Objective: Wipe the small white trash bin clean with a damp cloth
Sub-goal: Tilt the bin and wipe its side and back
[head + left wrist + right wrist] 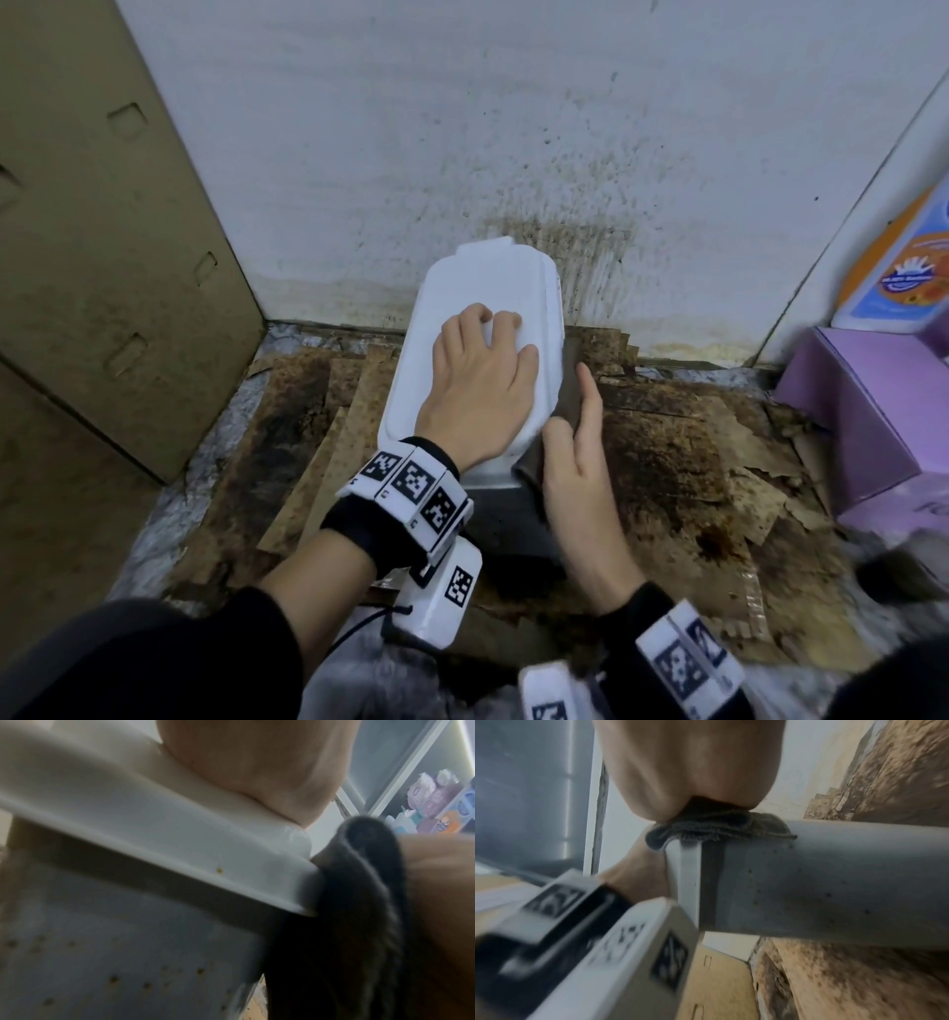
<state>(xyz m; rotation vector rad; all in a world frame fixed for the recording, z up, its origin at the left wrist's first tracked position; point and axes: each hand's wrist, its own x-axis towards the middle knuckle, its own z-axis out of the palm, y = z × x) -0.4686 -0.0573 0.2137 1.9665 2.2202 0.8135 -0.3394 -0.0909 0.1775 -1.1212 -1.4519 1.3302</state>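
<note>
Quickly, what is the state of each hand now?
Left hand: open, resting on bin lid.
Right hand: holding cloth against bin side.

Site: indoor storage corner. I note a tall cardboard carton [102,257] on my left, purple boxes [862,401] and a printed orange-and-blue pack [893,267] on my right, stained cardboard sheets [667,437] lining the floor, a splattered white wall [411,128], and blurred shelved packaged goods [437,801].

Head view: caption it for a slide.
Left hand steadies the white bin; right hand holds dark cloth against its side.
</note>
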